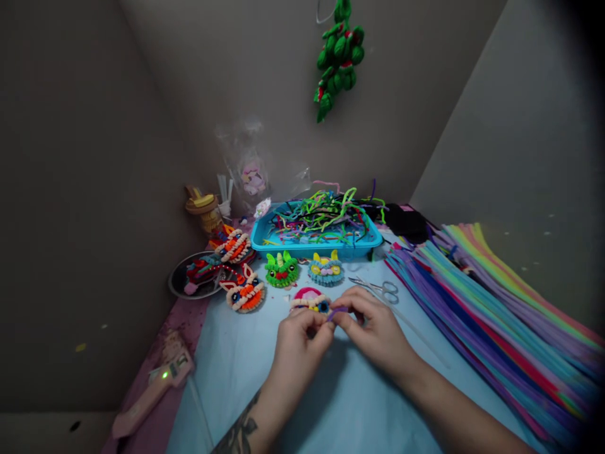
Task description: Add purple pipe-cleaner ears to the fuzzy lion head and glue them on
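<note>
Between my two hands is a short purple pipe cleaner (337,313), pinched at both ends above the blue table cover. My left hand (305,340) grips its near end with thumb and forefinger. At the other end, the fingertips of my right hand (366,318) close on it. Just behind the hands lies a pipe-cleaner head with a pink top (307,297), partly hidden by my fingers. Farther back sit a green head (282,270) and a light blue one with yellow ears (326,269). Orange and cream heads (244,290) stand to the left.
A blue tray (316,248) holds a tangle of pipe-cleaner scraps. Small scissors (388,292) lie right of the heads. Bundles of coloured pipe cleaners (501,315) cover the right side. A pink glue gun (155,388) with a lit green light lies left, near a round dish (177,287).
</note>
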### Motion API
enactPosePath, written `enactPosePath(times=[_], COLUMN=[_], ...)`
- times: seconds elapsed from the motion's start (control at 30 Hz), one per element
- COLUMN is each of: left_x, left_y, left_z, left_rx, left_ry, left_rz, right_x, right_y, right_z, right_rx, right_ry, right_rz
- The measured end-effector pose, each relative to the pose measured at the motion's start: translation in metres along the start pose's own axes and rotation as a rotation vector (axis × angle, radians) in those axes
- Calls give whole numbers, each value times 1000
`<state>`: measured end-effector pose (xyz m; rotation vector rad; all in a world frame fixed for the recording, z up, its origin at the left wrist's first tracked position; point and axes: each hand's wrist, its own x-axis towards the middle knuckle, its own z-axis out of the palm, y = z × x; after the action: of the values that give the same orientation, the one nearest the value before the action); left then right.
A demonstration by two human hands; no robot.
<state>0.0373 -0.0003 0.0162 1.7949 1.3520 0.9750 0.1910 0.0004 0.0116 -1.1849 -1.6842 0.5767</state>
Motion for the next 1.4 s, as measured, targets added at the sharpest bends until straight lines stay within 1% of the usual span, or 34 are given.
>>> enactPosePath(times=[0.03, 0.17, 0.23, 0.27, 0.43, 0.53, 0.77, 0.93, 1.03, 1.13, 1.23, 1.3, 1.4], left_x=[0, -2, -2, -2, -1, 0, 1, 1, 1, 0, -1, -2, -2], left_y=[0, -2, -3, -3, -3, -2, 1, 4, 6, 5, 4, 4, 5], left_z=[0, -3, -5, -5, -4, -3, -2, 1, 4, 7, 8, 7, 4], left_rx=[24, 187, 197, 167, -83, -132, -156, -358, -457, -508, -497, -452, -298], left_ry=[8, 40, 45, 46, 71, 86, 56, -9, -35, -32, -19, 3, 55], left_rz=[23, 187, 220, 220, 153, 90, -29, -209, -272, -290, -281, -243, -121], right_x=[0, 0, -1, 0, 0, -1, -3, -3, -3, -5, -7, -8, -6], right_y=[1, 6, 7, 8, 8, 7, 5, 2, 1, 1, 1, 1, 1], right_z=[0, 2, 2, 1, 0, 2, 7, 9, 11, 12, 15, 17, 18], right_rx=[9, -8, -15, -16, -29, -23, 19, 83, 116, 129, 128, 136, 168], right_ry=[-10, -32, -29, -19, 80, 107, 131, 151, 157, 176, 196, 203, 193], right_rz=[-20, -99, -105, -98, -63, -66, -40, 17, 55, 68, 67, 73, 96])
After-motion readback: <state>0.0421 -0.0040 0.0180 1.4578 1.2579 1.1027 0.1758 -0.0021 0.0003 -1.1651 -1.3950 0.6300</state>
